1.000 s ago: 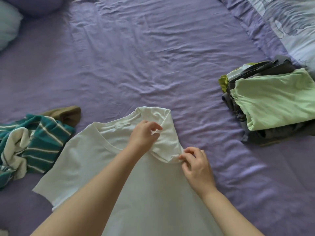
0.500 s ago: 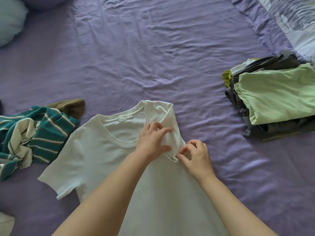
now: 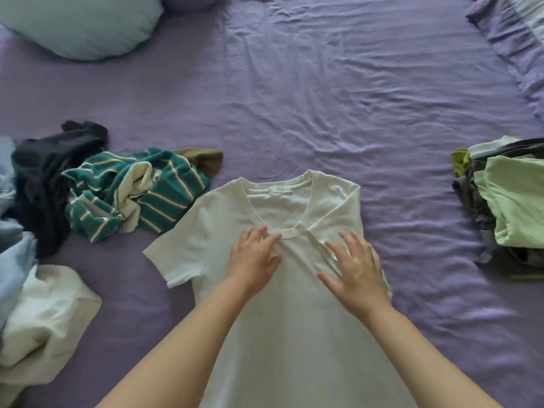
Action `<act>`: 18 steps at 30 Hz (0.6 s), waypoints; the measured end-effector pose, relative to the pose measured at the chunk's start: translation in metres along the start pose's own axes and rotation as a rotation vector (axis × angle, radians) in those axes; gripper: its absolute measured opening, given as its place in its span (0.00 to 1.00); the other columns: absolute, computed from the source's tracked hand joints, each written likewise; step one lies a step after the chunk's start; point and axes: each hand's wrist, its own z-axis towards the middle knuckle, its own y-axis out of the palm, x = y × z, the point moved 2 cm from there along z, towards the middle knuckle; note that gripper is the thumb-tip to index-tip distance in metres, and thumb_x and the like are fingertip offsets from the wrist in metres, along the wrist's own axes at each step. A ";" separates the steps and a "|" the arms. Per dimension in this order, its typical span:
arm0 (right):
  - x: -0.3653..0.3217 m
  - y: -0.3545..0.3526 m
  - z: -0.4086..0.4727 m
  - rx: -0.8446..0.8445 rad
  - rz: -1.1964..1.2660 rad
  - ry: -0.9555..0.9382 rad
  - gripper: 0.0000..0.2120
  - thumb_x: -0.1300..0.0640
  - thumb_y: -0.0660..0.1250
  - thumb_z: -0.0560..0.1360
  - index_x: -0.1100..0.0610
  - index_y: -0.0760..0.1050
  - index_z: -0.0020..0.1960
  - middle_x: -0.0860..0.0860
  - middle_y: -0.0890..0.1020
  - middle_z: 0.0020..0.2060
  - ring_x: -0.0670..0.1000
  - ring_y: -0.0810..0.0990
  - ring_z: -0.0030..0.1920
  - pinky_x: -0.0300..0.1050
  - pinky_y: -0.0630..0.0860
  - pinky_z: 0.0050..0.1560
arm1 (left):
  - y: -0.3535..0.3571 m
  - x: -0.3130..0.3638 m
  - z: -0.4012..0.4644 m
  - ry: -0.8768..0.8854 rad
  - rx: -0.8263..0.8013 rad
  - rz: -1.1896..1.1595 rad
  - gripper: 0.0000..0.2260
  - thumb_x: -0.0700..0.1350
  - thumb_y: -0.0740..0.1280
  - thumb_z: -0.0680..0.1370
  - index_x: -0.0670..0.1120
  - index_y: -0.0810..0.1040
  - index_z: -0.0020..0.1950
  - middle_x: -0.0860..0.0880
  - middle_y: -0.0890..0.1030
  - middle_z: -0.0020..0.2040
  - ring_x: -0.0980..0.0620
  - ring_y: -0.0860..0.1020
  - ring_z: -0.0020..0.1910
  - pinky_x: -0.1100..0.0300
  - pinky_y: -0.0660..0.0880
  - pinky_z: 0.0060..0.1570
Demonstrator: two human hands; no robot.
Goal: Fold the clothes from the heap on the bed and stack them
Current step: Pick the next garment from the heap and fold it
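While its neck label (image 3: 280,189) blurs, hands flatten white T-shirt (image 3: 294,319).

A white T-shirt (image 3: 294,319) lies flat on the purple bed sheet (image 3: 323,98). Its right sleeve is folded in over the chest. The left hand (image 3: 253,257) and the right hand (image 3: 353,269) both press flat on the shirt, just under the neck hole, fingers spread. To the left sits a messy heap of clothes (image 3: 59,207) with a green striped top (image 3: 132,198). To the right is a neat stack of folded clothes (image 3: 506,201). A pale blue pillow (image 3: 79,25) sits at the top left.
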 end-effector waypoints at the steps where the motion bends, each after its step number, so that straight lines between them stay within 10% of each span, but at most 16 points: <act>1: -0.014 0.003 0.003 -0.034 -0.011 -0.050 0.29 0.46 0.69 0.73 0.49 0.66 0.71 0.51 0.60 0.75 0.53 0.51 0.76 0.50 0.47 0.73 | -0.005 -0.014 -0.008 -0.049 0.027 -0.006 0.22 0.52 0.62 0.79 0.56 0.65 0.73 0.50 0.63 0.74 0.49 0.59 0.71 0.56 0.59 0.67; 12: -0.147 0.076 0.052 -0.352 -0.168 -0.318 0.31 0.42 0.57 0.78 0.47 0.50 0.77 0.51 0.47 0.78 0.53 0.40 0.77 0.54 0.40 0.74 | -0.041 -0.153 -0.055 -0.636 0.131 -0.187 0.34 0.49 0.66 0.76 0.47 0.52 0.78 0.41 0.52 0.77 0.42 0.50 0.75 0.50 0.53 0.72; 18: -0.175 0.106 0.076 -0.302 -0.278 -0.249 0.35 0.35 0.54 0.76 0.42 0.43 0.76 0.53 0.40 0.77 0.59 0.33 0.75 0.65 0.35 0.70 | -0.045 -0.182 -0.046 -0.781 0.215 -0.472 0.22 0.49 0.69 0.74 0.44 0.72 0.66 0.41 0.76 0.62 0.40 0.71 0.63 0.49 0.70 0.62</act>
